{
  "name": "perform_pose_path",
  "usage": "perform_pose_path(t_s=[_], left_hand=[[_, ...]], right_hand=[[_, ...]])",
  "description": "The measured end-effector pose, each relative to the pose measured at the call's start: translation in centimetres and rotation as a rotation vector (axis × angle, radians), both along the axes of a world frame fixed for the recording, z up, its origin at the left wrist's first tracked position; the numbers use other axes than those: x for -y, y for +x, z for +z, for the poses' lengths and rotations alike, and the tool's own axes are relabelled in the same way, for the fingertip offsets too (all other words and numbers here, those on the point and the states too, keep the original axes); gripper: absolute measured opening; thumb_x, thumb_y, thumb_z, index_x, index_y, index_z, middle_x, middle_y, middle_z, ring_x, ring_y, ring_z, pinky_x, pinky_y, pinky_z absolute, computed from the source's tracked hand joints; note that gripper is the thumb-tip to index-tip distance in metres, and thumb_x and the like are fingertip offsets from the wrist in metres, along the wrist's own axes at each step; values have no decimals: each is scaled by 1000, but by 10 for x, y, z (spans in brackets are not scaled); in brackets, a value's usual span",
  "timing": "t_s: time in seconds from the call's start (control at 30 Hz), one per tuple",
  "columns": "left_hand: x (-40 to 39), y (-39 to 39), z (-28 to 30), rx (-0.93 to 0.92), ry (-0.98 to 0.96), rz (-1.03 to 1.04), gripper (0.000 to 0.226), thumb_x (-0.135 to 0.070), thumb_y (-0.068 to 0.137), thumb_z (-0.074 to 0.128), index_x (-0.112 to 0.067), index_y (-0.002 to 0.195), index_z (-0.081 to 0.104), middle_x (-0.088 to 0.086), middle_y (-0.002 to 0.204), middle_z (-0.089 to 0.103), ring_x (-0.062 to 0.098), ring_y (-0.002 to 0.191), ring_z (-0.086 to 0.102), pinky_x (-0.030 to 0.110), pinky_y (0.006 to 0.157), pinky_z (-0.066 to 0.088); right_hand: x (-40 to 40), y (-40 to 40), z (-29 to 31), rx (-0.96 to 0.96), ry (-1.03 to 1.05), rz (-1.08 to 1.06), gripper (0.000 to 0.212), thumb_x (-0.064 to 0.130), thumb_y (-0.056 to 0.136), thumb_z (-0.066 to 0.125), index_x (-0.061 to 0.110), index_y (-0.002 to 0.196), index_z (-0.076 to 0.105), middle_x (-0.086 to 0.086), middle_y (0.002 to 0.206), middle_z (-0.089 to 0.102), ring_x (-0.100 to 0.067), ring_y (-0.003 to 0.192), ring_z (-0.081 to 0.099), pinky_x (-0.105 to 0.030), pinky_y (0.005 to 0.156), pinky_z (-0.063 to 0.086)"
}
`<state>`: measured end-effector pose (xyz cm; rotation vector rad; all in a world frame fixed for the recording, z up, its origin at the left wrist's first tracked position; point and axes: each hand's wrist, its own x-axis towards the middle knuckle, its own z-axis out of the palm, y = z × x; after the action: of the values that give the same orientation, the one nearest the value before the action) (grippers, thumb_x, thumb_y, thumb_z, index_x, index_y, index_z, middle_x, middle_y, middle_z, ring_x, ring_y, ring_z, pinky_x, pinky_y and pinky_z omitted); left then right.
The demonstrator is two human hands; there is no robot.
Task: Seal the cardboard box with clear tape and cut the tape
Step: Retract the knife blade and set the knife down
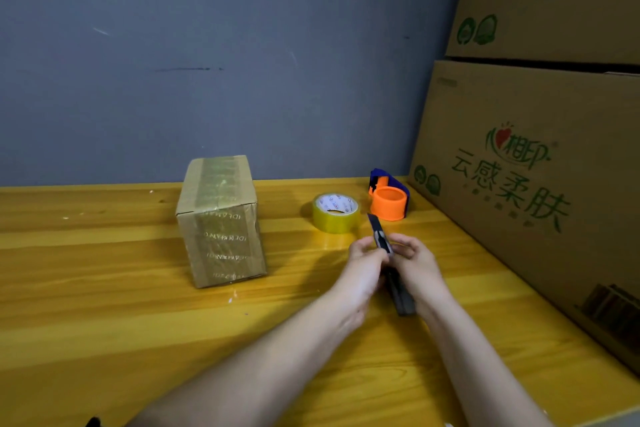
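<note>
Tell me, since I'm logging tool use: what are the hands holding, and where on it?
A dark utility knife: both the left hand and right hand grip its upper body, near the slider.

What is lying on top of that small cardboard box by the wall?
A wide strip of clear tape runs along the top of the small cardboard box and down its front. Nothing else rests on it. What is inside cannot be seen, since the box is closed.
</note>
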<state>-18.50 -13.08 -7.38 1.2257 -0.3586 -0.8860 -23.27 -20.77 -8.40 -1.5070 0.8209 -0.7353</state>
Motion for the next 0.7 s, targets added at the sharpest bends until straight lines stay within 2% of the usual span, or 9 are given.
perform_pose_path(t_s=[0.07,0.13,0.2,0.27,0.37,0.43,0.57,0.63,0.7], left_hand=[[-4,6,0,51,-26,6,44,-6,90,48,-19,132,40,12,123,57,19,108,54,29,93,43],[-12,16,2,85,-32,-16,47,-8,92,49,-17,136,36,11,129,54,13,102,56,24,86,45],[-23,27,5,97,1,-61,41,-11,93,50,-18,132,38,8,119,58,7,86,57,21,69,46],[-36,37,5,104,57,-150,31,-16,94,50,-18,124,43,6,105,62,9,76,60,23,61,53],[-59,51,3,155,110,-239,19,-22,97,47,-15,115,46,7,89,66,13,59,69,24,52,57],[-72,59,2,223,129,-235,12,-23,100,41,-14,106,47,7,80,65,11,50,67,20,44,53],[-85,71,-11,400,123,-216,13,-19,102,33,-15,95,43,2,67,50,6,34,45,15,34,33],[-88,73,-17,402,66,-211,15,-17,101,33,-15,90,44,2,63,47,6,34,38,14,34,27],[-88,74,-21,404,20,-215,16,-15,101,34,-14,88,44,3,62,49,6,34,37,15,34,26]], right_hand=[[-3,1,6,132,130,13,43,-11,85,54,14,120,56,-13,126,60,-29,115,58,-43,101,46],[-9,4,15,266,252,42,51,-10,87,52,13,133,50,-12,125,59,-29,116,58,-43,101,46],[-19,12,24,411,363,84,53,-12,88,49,12,135,48,-14,123,60,-30,113,59,-39,94,49],[-30,26,29,477,381,132,53,-14,87,47,10,134,47,-15,127,60,-29,111,60,-33,87,50],[-42,49,32,473,320,221,54,-15,86,49,7,134,46,-15,133,57,-26,120,56,-34,96,48],[-50,61,34,445,276,288,55,-14,86,51,7,136,46,-11,132,58,-21,120,56,-31,96,47],[-60,71,28,440,302,386,37,2,91,52,12,127,55,-2,108,69,-10,92,63,-23,75,52],[-66,70,20,417,321,434,26,19,90,54,13,114,61,-6,101,72,-14,84,65,-23,67,55],[-71,68,14,367,288,496,29,32,90,50,12,107,63,-10,97,73,-17,82,68,-25,66,56]])
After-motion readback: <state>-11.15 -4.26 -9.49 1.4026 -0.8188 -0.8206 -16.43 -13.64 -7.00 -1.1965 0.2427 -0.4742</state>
